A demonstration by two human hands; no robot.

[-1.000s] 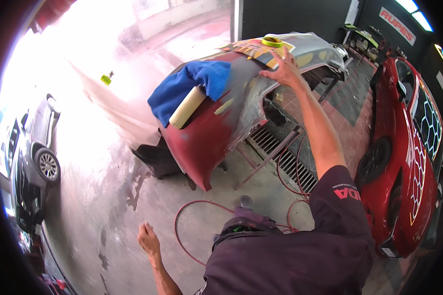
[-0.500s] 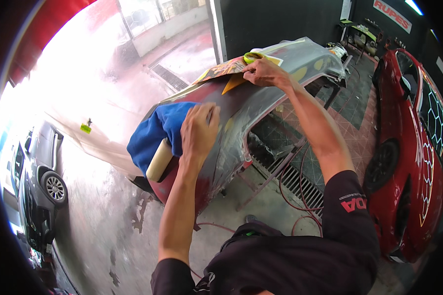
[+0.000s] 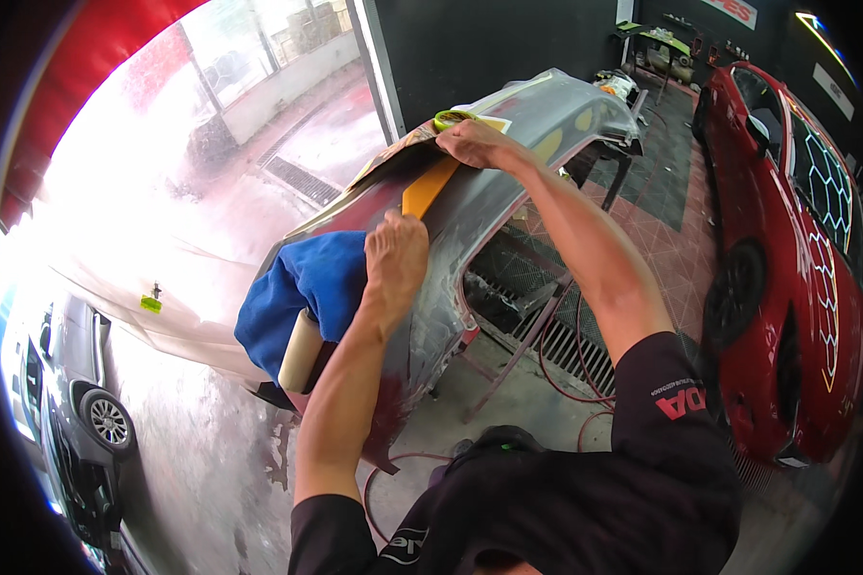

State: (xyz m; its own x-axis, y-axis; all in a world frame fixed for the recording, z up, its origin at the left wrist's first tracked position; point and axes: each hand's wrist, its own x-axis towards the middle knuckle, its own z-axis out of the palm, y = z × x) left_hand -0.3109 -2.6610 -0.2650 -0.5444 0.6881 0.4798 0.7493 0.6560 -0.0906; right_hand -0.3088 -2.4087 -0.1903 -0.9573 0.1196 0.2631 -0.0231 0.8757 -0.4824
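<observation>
A yellow-orange sheet (image 3: 430,186), perhaps sandpaper, stretches between my hands above a car bumper (image 3: 441,251) with grey and dull red patches. My left hand (image 3: 396,257) is closed at the sheet's lower end, fingers curled. At its upper end my right hand (image 3: 475,144) is closed on the sheet, beside a lime-green tape roll (image 3: 454,119) and a printed paper (image 3: 398,155) lying on the bumper. Left of my left wrist, a crumpled blue cloth (image 3: 297,287) lies on the bumper's near end. A cream, rounded block (image 3: 302,355) rests against the cloth, partly behind my forearm.
The bumper rests on a metal stand (image 3: 523,350). Red hoses (image 3: 547,369) trail across the floor grating (image 3: 585,340). A red car (image 3: 786,287) stands on the right, a dark car (image 3: 72,402) on the left. Translucent sheeting (image 3: 177,311) hangs beyond the bumper.
My left hand has come to the lower end of the yellow sheet, which hung from my right hand alone before. The whole view has shifted slightly.
</observation>
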